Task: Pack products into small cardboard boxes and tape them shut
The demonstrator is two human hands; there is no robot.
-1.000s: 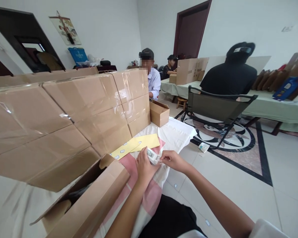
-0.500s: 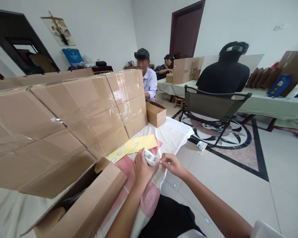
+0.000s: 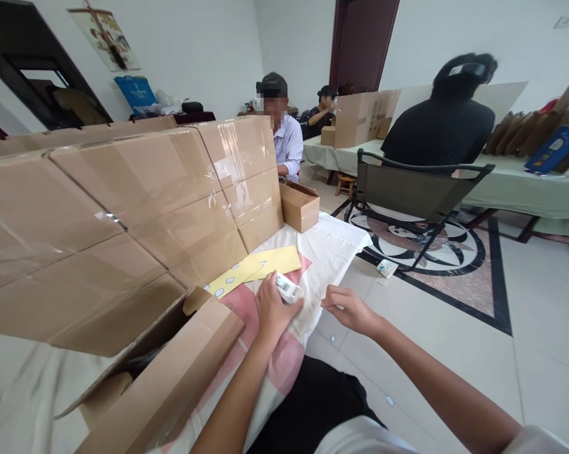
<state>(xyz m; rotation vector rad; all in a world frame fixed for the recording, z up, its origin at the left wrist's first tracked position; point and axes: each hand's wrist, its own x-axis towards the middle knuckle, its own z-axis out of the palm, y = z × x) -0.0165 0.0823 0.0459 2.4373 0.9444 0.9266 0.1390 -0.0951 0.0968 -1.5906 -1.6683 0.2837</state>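
My left hand is wrapped round a small white box with a printed face, held on the pink and white cloth of the table. To its right, past the cloth's edge, my right hand is closed in a pinch. Whatever may be between those fingertips is too small to make out. Just beyond the white box lie yellow sticker sheets with a few pale, blue-edged stickers on them. Left of my left forearm stands an open cardboard box with something dark inside.
Taped cartons are stacked along the table's left side. A smaller open carton stands at the far end. A person sits behind it. Another person sits in a folding chair to the right. Small stickers and a crumpled paper lie on the floor.
My right hand has drawn away from the white box to the right, still pinched. My left hand keeps its hold on the box. The view has tilted slightly downward.
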